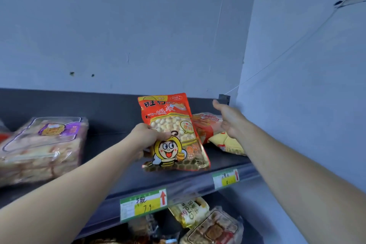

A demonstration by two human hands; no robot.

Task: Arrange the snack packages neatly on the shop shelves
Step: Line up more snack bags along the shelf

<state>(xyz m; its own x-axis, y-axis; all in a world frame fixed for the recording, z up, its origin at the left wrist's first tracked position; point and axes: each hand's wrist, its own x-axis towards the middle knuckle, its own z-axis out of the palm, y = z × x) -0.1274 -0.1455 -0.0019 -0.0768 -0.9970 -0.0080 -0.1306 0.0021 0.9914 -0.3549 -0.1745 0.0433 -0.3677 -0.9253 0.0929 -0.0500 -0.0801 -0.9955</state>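
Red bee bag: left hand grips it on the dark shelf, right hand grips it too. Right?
No. The left hand does grip the red bee bag on the dark shelf, but the right hand is off it, over at the orange and yellow packs in the corner. The head view shows this.

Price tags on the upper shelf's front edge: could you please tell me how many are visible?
2. One price tag is near the middle of the shelf edge; the other tag is further right. The left forearm may hide more.
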